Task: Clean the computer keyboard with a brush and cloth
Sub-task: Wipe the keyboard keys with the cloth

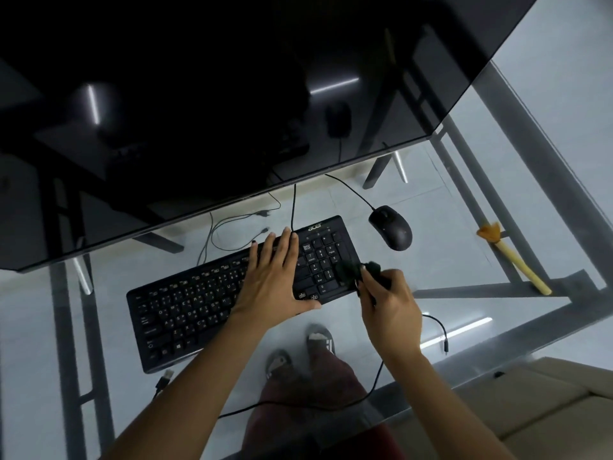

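Note:
A black keyboard (185,310) lies slanted on the glass desk (464,260). My left hand (275,277) rests flat on its right-middle keys, fingers spread toward the far edge. My right hand (388,307) is closed on a dark cloth (351,272) bunched at the keyboard's right end, over the number pad. A brush (512,260) with a pale wooden handle and orange bristles lies on the desk to the right, apart from both hands.
A large black monitor (232,111) overhangs the far side. A black mouse (391,227) sits beyond the keyboard's right end, its cable running back. Loose cables (441,330) lie near the front edge. Through the glass show the desk frame, my feet and a cardboard box (547,400).

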